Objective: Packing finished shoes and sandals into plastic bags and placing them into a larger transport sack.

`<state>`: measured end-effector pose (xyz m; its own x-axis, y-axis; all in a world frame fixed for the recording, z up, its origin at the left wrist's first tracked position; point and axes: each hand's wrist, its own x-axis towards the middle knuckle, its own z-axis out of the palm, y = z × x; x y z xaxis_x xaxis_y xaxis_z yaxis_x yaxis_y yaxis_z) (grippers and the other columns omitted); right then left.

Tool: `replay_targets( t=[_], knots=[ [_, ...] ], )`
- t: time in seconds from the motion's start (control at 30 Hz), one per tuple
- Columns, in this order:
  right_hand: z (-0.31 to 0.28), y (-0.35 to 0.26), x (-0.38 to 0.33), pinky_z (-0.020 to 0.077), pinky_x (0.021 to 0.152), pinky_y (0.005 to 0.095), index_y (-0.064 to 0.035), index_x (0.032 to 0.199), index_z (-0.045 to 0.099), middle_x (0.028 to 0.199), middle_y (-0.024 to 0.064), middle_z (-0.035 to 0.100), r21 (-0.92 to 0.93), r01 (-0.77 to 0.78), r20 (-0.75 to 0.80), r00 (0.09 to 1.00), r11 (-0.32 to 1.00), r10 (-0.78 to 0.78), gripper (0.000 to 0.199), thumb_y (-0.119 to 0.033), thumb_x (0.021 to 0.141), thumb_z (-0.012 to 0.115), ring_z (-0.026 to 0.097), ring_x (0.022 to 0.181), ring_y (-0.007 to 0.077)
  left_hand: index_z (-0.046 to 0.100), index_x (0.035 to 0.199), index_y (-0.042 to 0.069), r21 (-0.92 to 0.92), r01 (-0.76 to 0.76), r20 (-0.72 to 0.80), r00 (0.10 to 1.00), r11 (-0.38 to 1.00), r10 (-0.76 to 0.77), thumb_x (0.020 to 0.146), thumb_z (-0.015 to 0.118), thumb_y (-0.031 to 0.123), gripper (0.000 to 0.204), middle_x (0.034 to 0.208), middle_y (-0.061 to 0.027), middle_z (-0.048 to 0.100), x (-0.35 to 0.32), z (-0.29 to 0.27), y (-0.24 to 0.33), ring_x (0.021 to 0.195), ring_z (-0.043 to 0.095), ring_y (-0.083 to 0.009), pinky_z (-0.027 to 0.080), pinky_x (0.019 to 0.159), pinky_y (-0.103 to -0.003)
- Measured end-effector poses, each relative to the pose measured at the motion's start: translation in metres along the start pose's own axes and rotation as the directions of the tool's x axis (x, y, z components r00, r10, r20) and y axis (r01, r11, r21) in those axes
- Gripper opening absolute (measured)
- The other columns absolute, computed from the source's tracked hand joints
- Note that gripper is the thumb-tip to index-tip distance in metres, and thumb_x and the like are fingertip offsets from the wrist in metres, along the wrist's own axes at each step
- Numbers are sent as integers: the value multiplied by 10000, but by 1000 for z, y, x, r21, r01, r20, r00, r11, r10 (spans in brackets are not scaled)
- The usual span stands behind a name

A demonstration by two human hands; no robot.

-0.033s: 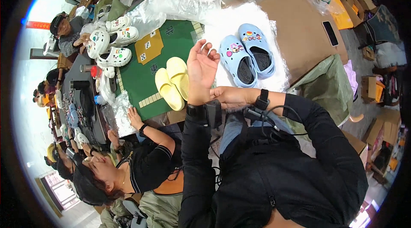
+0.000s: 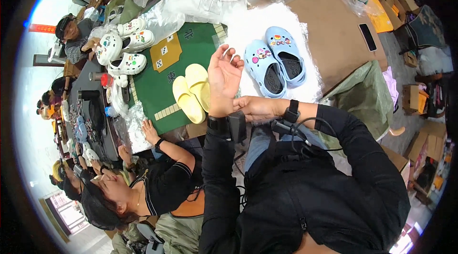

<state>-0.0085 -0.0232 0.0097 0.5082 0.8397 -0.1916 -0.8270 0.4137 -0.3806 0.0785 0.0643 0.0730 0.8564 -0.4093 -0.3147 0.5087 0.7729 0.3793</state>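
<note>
My left hand [image 2: 225, 75] is raised palm up, its fingers apart and loosely curled, with nothing in it. Across its wrist lies my right hand [image 2: 255, 107], the thumb against the wrist and the fingers partly hidden behind it. A black wristband with a small black box [image 2: 237, 126] sits just below that grip. Beyond my hands, a pair of light blue clogs [image 2: 275, 63] with colourful charms rests on a white fluffy sheet [image 2: 305, 34]. Close on the left, pale yellow slippers [image 2: 192, 92] lie on a green mat [image 2: 152, 99].
White clogs [image 2: 128, 63] with charms stand at the mat's far left. A phone [image 2: 368, 37] lies on brown cardboard [image 2: 329, 20] to the right. A co-worker's hand [image 2: 150, 131] rests by the mat's near edge. An olive sack [image 2: 358, 96] hangs at right.
My left hand and its wrist box have shifted very slightly. My right hand stays at the left wrist, and the shoes have not moved.
</note>
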Motion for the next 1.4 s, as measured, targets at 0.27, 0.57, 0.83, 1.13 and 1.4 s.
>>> replay_targets(
  t=[0.27,0.57,0.83,1.13,1.4],
  knots=[
    [6,3,-1,498,695,209,-57,945,518,837,5,610,-134,114,-1,993,984,-115,73,-108,898,498,610,790,93,501,947,72,-60,-75,-27,997,995,73,868,523,180,135,842,-52,504,4,-14,14,717,459,-164,401,669,-285],
    [39,-3,-12,448,599,215,-64,1055,537,898,-1,606,-150,-86,-250,967,985,46,191,-107,891,450,562,723,52,522,977,52,229,-40,28,999,973,34,882,497,226,200,856,-59,522,4,-19,-16,715,485,-159,403,685,-280],
    [-32,-6,-39,427,812,304,-67,1147,535,1170,145,542,-947,-107,-209,921,303,-328,343,-93,805,519,533,1025,247,582,846,14,838,-108,-21,973,535,228,877,505,157,165,762,-43,593,-12,-56,-36,653,525,-93,436,614,-239],
    [-103,-40,-61,280,975,513,-167,965,675,1249,304,393,-645,-759,-325,378,-89,-867,265,-309,772,560,331,1155,493,542,1180,173,615,-474,346,880,-630,-324,757,605,196,429,1260,-251,409,-58,-154,-124,1145,414,-386,358,937,-462],
    [-135,-50,-57,423,853,426,16,829,620,1110,261,516,-641,-687,-134,540,-342,-831,184,-55,693,517,524,994,382,442,1285,303,490,-351,169,936,-798,-308,799,576,252,507,1349,-216,329,-60,-169,-145,1203,345,-423,348,956,-476]
  ],
)
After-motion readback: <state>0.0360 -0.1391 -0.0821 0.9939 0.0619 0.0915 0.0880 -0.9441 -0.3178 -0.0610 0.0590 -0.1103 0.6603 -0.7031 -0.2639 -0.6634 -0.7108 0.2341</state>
